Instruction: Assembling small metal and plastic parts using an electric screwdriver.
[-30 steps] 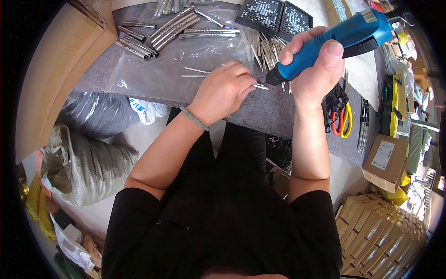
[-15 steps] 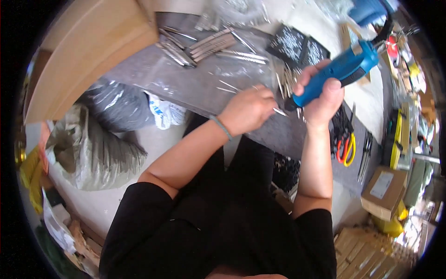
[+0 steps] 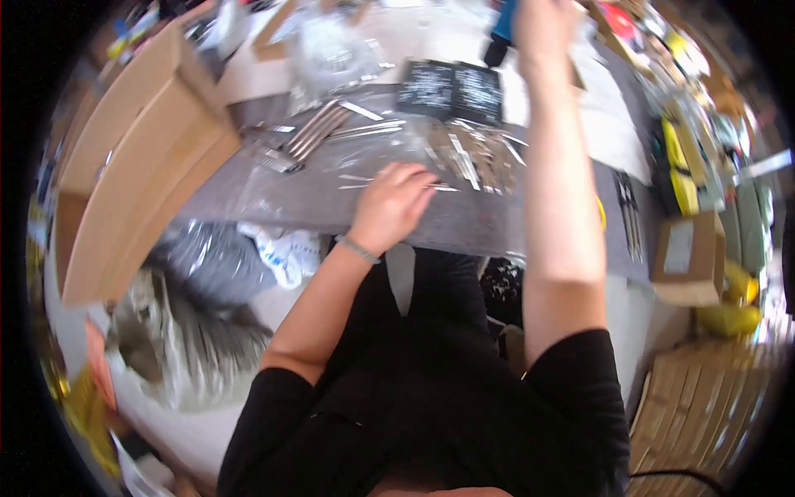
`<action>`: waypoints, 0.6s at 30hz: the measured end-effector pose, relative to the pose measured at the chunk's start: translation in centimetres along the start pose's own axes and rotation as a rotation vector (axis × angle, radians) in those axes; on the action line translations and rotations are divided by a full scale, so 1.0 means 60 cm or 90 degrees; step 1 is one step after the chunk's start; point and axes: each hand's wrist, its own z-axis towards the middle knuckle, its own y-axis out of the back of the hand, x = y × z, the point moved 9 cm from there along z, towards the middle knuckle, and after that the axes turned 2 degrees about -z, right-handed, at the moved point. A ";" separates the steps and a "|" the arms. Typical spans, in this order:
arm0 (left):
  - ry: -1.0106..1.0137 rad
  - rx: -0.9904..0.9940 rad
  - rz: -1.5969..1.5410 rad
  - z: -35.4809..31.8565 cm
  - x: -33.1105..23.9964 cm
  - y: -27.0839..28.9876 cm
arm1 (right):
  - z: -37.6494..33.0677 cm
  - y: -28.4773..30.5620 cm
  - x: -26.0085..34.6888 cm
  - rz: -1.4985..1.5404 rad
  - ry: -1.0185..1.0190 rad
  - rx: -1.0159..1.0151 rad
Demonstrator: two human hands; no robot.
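My left hand (image 3: pixel 391 203) is just above the near part of the grey tabletop, fingers pinched on a thin metal rod (image 3: pixel 447 188) whose tip sticks out to the right. More slim rods (image 3: pixel 354 180) lie by its knuckles. My right arm reaches far forward, and my right hand (image 3: pixel 546 25) is at the top edge, closed around a blue handheld power tool (image 3: pixel 502 31) with a black nose. The frame cuts off most of that tool. Small metal pieces (image 3: pixel 476 157) are scattered to the right of my left hand. Brown flat bars (image 3: pixel 316 132) lie beyond it.
Two black printed packets (image 3: pixel 454 89) lie at the table's middle. A clear plastic bag (image 3: pixel 327 54) is behind them. A large cardboard box (image 3: pixel 149 166) stands at the left. On the right are dark slender tools (image 3: pixel 631 215) and a small carton (image 3: pixel 690 257).
My right hand has gone up and away with the blue tool, from beside my left hand to the top edge. My left hand keeps its pinch near the table. The whole view has shifted.
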 end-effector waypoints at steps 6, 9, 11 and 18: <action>-0.022 0.040 0.012 0.010 -0.015 -0.012 | 0.007 0.025 0.031 -0.058 0.004 -0.001; -0.025 0.037 0.006 0.017 -0.024 -0.012 | 0.038 0.085 -0.020 -0.049 0.156 -0.108; -0.022 0.025 0.020 0.002 -0.017 0.014 | 0.006 0.113 -0.065 0.039 -0.067 -0.023; -0.016 0.022 0.059 -0.036 -0.008 0.076 | -0.187 0.267 -0.200 -0.895 -0.205 0.489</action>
